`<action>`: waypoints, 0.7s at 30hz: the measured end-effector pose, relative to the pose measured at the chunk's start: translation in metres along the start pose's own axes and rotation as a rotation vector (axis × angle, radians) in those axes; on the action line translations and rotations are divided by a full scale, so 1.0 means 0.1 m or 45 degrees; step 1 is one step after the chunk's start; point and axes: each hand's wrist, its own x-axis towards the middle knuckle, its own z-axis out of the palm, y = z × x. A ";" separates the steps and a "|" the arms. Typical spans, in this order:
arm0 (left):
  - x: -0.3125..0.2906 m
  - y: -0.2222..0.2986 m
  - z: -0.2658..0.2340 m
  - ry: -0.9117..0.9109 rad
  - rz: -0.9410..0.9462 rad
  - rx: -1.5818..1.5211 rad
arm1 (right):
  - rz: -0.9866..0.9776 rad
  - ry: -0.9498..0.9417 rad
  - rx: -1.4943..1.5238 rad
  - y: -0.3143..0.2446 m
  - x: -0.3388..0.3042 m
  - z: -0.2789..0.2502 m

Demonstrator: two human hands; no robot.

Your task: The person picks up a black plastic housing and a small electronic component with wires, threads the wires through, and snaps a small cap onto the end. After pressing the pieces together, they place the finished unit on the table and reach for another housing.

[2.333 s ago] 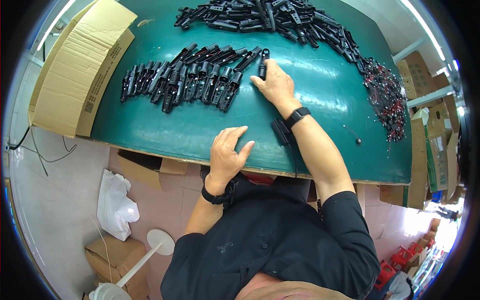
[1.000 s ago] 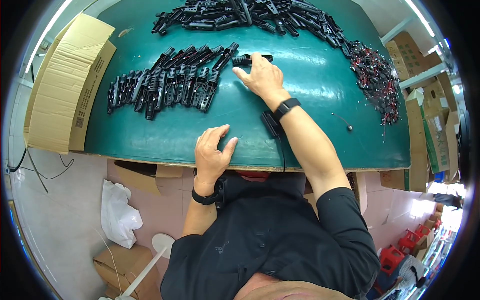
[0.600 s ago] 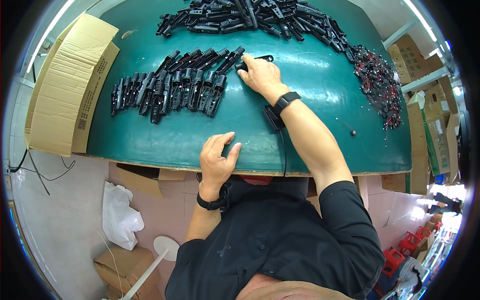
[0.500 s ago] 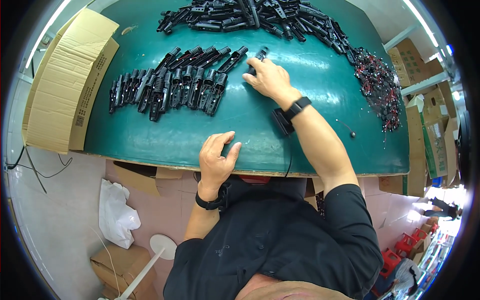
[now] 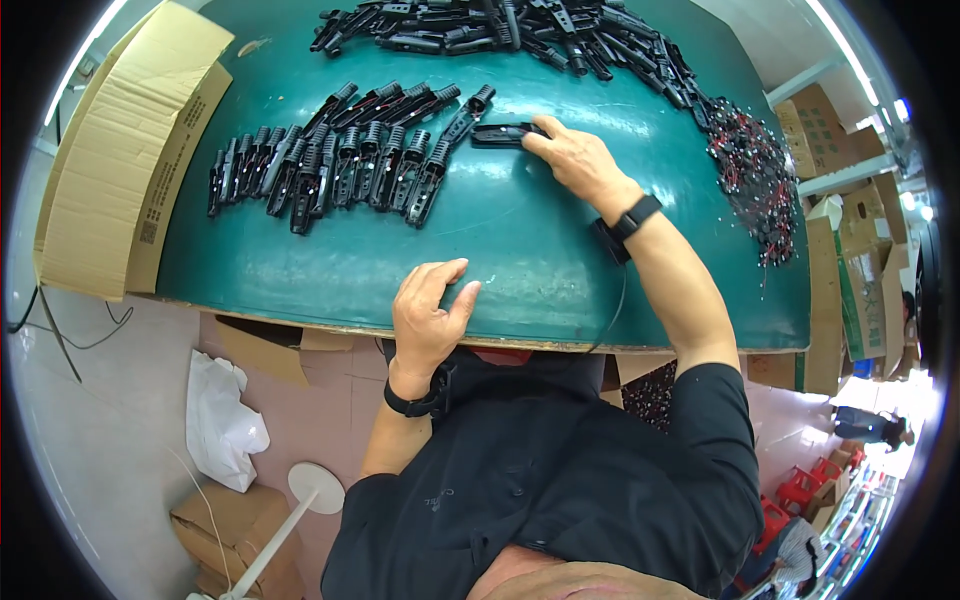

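Observation:
My right hand (image 5: 580, 160) reaches over the table and pinches the end of a black plastic handle shell (image 5: 496, 135), which lies sideways. Its far end points left, close to the group of similar handles. Those black handles (image 5: 370, 165) lie side by side in two rough rows, with ribbed ends away from me and bits of red wire inside some. Near the front edge, my left hand (image 5: 430, 310) is empty, its thumb apart from loosely curled fingers. Both wrists wear black bands, and a small black box (image 5: 609, 241) hangs by the right one.
Across the back of the green table (image 5: 560, 270) lies a big pile of black handles (image 5: 560, 30). A heap of small wired parts (image 5: 755, 180) covers the right side. An open cardboard box (image 5: 130, 150) stands at the left edge, with more cartons (image 5: 860, 270) on the right.
My right hand has moved right and slightly nearer. The handle in it has turned from slanting upward to lying sideways. My left hand has stayed at the front edge.

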 end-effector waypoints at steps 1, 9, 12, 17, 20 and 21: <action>0.01 0.01 0.02 -0.024 0.016 -0.017 | -0.017 0.023 0.005 0.05 0.04 0.02; -0.05 -0.06 0.01 -0.055 -0.076 0.034 | 0.015 0.270 0.201 -0.14 0.02 0.04; -0.02 -0.02 0.05 -0.098 -0.060 0.024 | 0.306 0.366 0.299 -0.06 -0.73 -0.37; 0.00 0.05 0.02 -0.121 -0.075 0.093 | 0.853 0.400 0.040 0.26 -2.34 -0.74; -0.02 0.05 0.10 -0.146 -0.056 0.066 | 0.822 0.429 0.010 0.29 -2.89 -0.72; -0.01 0.05 0.09 -0.164 -0.048 0.063 | 0.771 0.425 -0.010 0.26 -2.96 -0.69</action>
